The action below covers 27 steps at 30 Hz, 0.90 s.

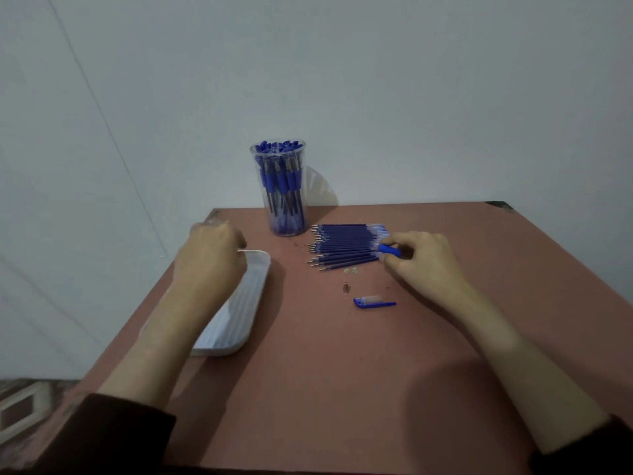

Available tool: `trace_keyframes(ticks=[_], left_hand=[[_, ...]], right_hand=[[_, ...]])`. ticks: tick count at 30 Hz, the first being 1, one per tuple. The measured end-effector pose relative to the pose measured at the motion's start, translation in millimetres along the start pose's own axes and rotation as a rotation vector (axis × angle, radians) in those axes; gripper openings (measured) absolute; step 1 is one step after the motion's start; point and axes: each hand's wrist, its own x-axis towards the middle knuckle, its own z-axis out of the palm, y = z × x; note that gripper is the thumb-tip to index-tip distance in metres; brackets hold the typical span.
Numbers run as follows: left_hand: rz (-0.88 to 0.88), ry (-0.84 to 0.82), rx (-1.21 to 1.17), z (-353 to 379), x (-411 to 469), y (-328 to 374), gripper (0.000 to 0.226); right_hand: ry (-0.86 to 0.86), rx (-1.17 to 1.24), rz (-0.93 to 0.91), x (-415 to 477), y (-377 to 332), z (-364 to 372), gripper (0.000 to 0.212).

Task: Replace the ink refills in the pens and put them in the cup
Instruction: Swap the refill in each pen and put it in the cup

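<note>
Mid-swap: my right grip (421, 258) pinches the barrel (389, 250) beside the refills (346, 246) on the worktop (325, 389). My left grip (209, 255) curls over the tray (239, 320); whether it holds anything I can't tell. Next, I'd judge, one of the refills must be threaded in.

On the table (325, 389), the right hand (423, 257) pinches a blue pen piece (389, 250) over the refills (344, 248). The left hand (209, 257) curls above a white tray (236, 320).

Dim, bluish; soft shadows; left hand (209, 255) possibly motion-blurred.
</note>
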Motion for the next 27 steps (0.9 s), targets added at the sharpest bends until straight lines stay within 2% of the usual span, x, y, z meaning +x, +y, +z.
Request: trace_keyframes(ticks=[3,6,11,19,21,22,23,25,27], left_hand=[[-0.058,-0.112,0.307,-12.8,-9.6,-22.0,0.025],[-0.096,-0.175,0.457,-14.3,-18.7,-37.3,0.03],[-0.141,-0.25,0.489,-8.6,-25.4,-44.9,0.03],[-0.169,-0.224,0.438,-8.8,-21.4,-36.1,0.028],[-0.155,-0.142,0.273,-15.2,-17.7,-27.7,0.023],[-0.148,-0.09,0.084,-20.0,-15.8,-21.2,0.021],[-0.153,-0.068,-0.173,-24.5,-13.2,-12.4,0.019],[-0.196,-0.139,-0.771,-30.3,-8.8,12.4,0.015],[-0.241,-0.209,-1.211,-27.7,-7.6,39.2,0.007]], right_hand=[[0.018,0.011,-0.02,-0.9,-1.6,3.5,0.01],[0.042,0.031,-0.028,-2.1,-3.0,3.7,0.011],[0.045,0.047,-0.041,-5.0,-7.6,2.8,0.014],[0.045,0.075,-0.024,-5.6,-11.0,1.3,0.015],[0.039,0.075,-0.039,-6.1,-11.9,1.6,0.015],[0.043,0.078,-0.05,-6.5,-12.6,1.6,0.015],[0.048,0.085,-0.059,-6.6,-13.4,1.9,0.014],[0.052,0.12,-0.07,-7.5,-15.4,1.7,0.013],[0.05,0.153,-0.082,-8.8,-16.2,1.8,0.011]])
